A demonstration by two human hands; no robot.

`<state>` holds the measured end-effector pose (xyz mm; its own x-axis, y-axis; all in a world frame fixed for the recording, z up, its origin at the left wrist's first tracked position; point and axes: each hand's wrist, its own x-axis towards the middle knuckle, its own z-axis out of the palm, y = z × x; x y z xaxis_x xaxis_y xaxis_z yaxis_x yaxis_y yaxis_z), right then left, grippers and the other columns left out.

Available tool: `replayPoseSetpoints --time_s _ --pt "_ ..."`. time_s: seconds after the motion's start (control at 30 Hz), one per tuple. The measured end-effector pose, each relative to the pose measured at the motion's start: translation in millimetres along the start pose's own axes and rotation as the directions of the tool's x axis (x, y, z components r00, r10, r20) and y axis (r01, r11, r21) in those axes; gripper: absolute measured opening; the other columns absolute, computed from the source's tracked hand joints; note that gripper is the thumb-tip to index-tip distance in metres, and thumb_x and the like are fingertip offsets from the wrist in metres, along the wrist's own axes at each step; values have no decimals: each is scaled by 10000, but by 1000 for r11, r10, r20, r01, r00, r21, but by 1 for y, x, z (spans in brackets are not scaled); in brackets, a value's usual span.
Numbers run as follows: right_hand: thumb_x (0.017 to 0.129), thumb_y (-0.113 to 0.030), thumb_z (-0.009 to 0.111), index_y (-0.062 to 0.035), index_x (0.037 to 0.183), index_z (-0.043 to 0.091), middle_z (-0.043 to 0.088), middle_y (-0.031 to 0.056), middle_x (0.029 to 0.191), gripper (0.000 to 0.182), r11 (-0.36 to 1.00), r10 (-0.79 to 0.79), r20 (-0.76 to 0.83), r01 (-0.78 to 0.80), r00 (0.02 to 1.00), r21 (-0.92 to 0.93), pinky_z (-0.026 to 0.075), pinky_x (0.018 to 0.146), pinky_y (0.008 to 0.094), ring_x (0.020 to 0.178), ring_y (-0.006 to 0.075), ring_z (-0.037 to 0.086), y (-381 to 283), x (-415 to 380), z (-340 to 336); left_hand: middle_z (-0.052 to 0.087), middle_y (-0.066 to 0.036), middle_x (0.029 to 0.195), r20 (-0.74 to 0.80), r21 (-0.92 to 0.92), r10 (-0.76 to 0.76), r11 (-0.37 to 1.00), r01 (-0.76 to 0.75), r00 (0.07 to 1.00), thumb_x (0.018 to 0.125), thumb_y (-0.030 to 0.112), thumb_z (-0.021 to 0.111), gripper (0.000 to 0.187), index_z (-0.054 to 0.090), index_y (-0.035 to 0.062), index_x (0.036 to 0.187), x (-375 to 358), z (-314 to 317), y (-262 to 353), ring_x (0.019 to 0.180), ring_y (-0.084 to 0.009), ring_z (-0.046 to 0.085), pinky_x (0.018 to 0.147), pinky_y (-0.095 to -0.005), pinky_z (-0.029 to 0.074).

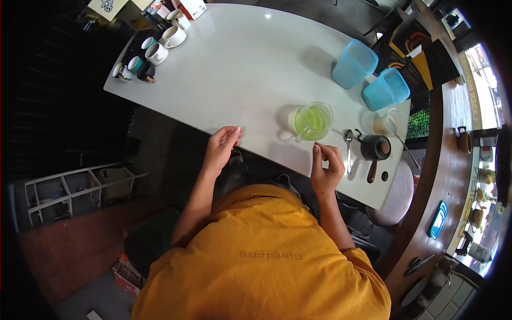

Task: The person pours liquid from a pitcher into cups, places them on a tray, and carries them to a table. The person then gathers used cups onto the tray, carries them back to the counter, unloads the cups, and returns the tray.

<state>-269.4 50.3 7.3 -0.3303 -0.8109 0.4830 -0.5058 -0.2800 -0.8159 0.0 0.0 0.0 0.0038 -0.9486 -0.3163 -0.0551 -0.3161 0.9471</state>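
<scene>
At the table's near edge, my left hand has its thumb and curled fingers together, with no object showing in it. My right hand is closed in a loose pinch, with nothing visible between its fingertips. Just beyond it stands a clear glass jug of green liquid, its handle towards me. To the right of the jug lie a metal spoon and a dark pot with a brown handle. A clear glass with a long metal utensil in it stands behind the pot.
Two blue plastic containers stand at the right back of the white table. Several cups are grouped at the far left corner. A round stool is beyond the right edge; a wooden counter runs along the right.
</scene>
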Motion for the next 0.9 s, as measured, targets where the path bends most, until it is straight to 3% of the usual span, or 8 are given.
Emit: replayPoseSetpoints --time_s 0.07,0.4,0.47,0.53,0.57,0.67,0.73,0.9 --pt "840 37 713 17 905 714 651 83 787 68 999 -18 11 17 1000 27 450 588 254 619 130 549 -6 8 0 656 -16 946 -26 -11 43 999 -43 999 990 293 604 266 669 43 1051 -2 -4 3 777 -81 574 687 -231 434" --pt "837 26 720 12 886 713 642 73 767 51 999 -49 55 49 997 -5 443 588 247 616 125 544 -75 34 184 652 -3 942 -91 -105 59 992 -69 994 968 263 634 249 658 33 1060 102 -187 15 784 -75 568 686 -222 415" --pt "847 6 716 6 883 716 642 68 764 36 999 32 72 -32 997 6 445 593 251 619 124 547 -88 33 223 648 11 962 -246 -68 194 974 -217 950 954 237 654 240 643 42 1093 131 -231 19 812 -62 553 690 -219 402" --pt "851 -2 714 3 884 717 644 66 762 34 999 36 100 -36 994 -2 445 594 254 620 124 548 -104 33 259 618 37 988 -358 6 240 967 -255 902 941 238 673 285 613 60 1155 162 -281 23 860 -42 526 704 -218 387" --pt "854 -10 712 0 885 719 645 65 760 33 999 34 125 -34 992 -4 446 595 256 621 124 549 -111 35 276 579 -68 1089 -411 61 229 973 -224 883 928 223 692 368 570 9 1201 177 -307 27 974 -115 551 855 -251 460" --pt "856 -13 709 -4 885 720 649 64 756 32 999 40 132 -40 990 -1 445 595 259 627 125 554 -130 38 316 550 -127 1174 -500 160 260 965 -207 826 894 304 726 542 504 4 1287 226 -365 33 1011 -169 545 893 -307 465" --pt "857 -12 708 -5 885 720 651 65 755 32 999 52 129 -51 990 -12 445 596 259 628 126 555 -138 37 333 499 -204 1293 -582 365 277 929 -59 764 845 387 760 744 418 -37 1352 256 -386 39 1142 -266 531 981 -386 444" --pt "862 -19 704 -11 882 723 666 67 766 29 986 137 40 -132 990 -106 438 595 262 639 134 570 -146 30 346 440 -279 1391 -589 344 313 931 -119 745 794 403 798 858 380 -111 1341 321 -402 31 1320 -366 449 1085 -436 381"
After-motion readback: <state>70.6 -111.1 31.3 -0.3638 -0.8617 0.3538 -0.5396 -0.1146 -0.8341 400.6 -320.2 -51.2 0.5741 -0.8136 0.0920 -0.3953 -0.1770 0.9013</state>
